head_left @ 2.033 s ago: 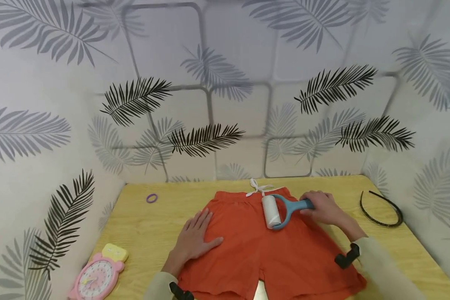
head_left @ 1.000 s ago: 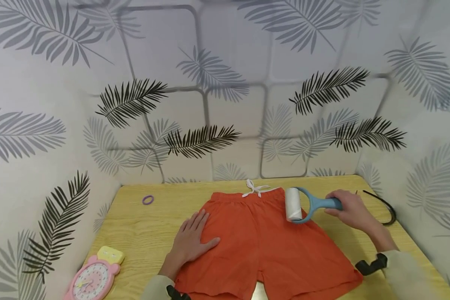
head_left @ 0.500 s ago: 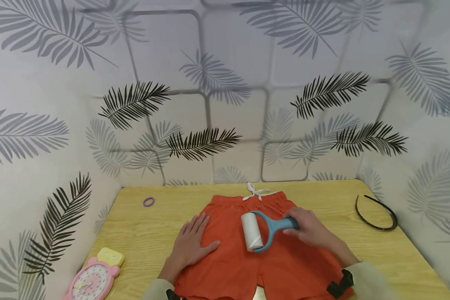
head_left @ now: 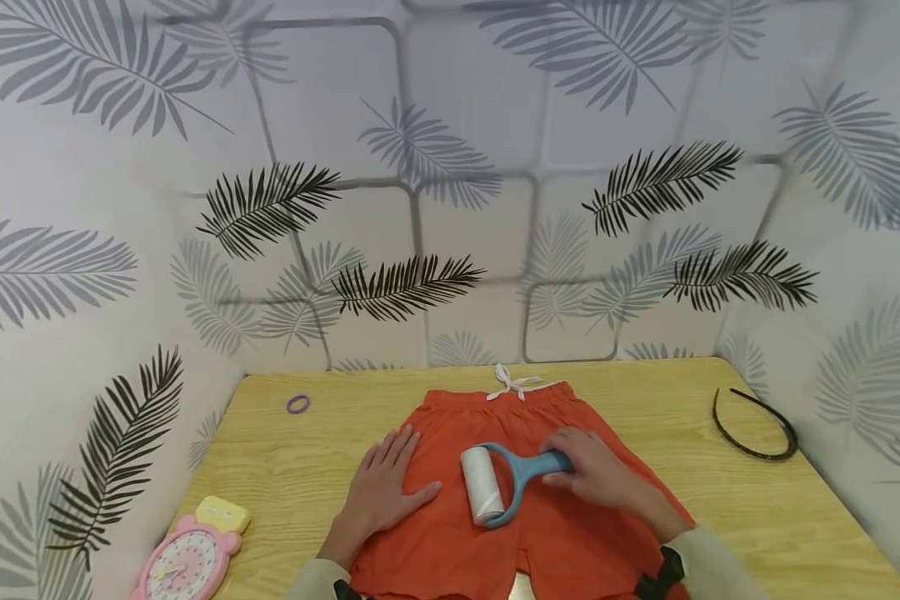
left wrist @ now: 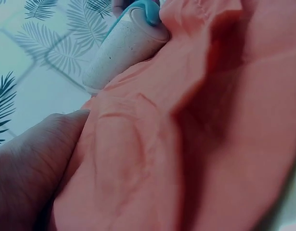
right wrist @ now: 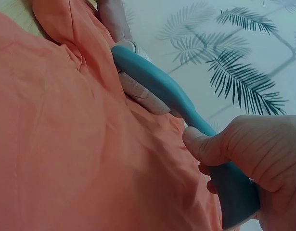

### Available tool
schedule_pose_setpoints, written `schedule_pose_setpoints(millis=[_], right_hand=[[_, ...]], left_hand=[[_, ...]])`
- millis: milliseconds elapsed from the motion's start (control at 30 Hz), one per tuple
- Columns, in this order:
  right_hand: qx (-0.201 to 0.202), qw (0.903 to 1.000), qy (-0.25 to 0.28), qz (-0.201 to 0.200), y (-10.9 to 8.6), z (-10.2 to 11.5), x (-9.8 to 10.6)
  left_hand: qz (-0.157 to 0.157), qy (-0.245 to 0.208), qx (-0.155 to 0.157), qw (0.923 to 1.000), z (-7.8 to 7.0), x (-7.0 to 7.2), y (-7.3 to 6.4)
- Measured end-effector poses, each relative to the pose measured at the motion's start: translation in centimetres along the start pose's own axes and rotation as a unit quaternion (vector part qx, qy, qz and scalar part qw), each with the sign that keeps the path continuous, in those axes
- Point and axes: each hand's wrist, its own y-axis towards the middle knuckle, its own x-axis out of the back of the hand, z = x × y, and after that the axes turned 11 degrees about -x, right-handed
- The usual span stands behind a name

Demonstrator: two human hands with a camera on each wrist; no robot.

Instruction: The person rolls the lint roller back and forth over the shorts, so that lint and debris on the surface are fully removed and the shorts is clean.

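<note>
Orange-red shorts (head_left: 450, 550) with a white drawstring (head_left: 512, 384) lie spread on the wooden table, waistband away from me. My right hand (head_left: 592, 471) grips the blue handle of a lint roller (head_left: 523, 471), whose white roll sits on the shorts left of their middle. In the right wrist view, thumb and fingers wrap round the handle (right wrist: 229, 192). My left hand (head_left: 381, 487) rests flat on the left side of the shorts, fingers straight and thumb out towards the roll. Small specks show on the roll (left wrist: 123, 48) in the left wrist view.
A purple hair tie (head_left: 297, 404) lies at the table's back left. Near the left edge is a pink toy clock (head_left: 183, 562) with a yellow top. A black headband (head_left: 765, 454) lies at the right. Leaf-patterned fabric (head_left: 465, 208) stands round the table (head_left: 292, 458).
The lint roller went right to the shorts' right side, then came back left and nearer to me across the shorts, in my right hand. The left hand has stayed in place.
</note>
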Motion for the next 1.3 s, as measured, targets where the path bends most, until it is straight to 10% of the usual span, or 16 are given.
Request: schedule_pose_setpoints(millis=[1300], right_hand=[[-0.103,0.9909,-0.038,-0.077,-7.8,-11.7,5.9]], left_hand=[[-0.046,0.023,-0.011,0.9986,-0.3,-0.5,-0.4]])
